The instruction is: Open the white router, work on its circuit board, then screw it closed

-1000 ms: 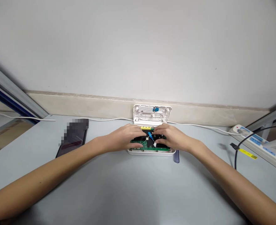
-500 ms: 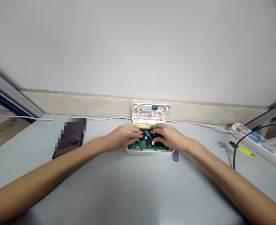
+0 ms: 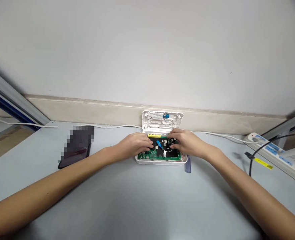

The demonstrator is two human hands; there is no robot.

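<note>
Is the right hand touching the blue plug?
Apart. The head view shows a gap, with dark board visible between the right hand and the blue plug.

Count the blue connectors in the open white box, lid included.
2: one blue connector lies over the circuit board, between left hand and right hand; another sits in the raised lid. The hands might hide more.

Circuit board (image 3: 152,155) partly behind hands (image 3: 134,145)
</note>
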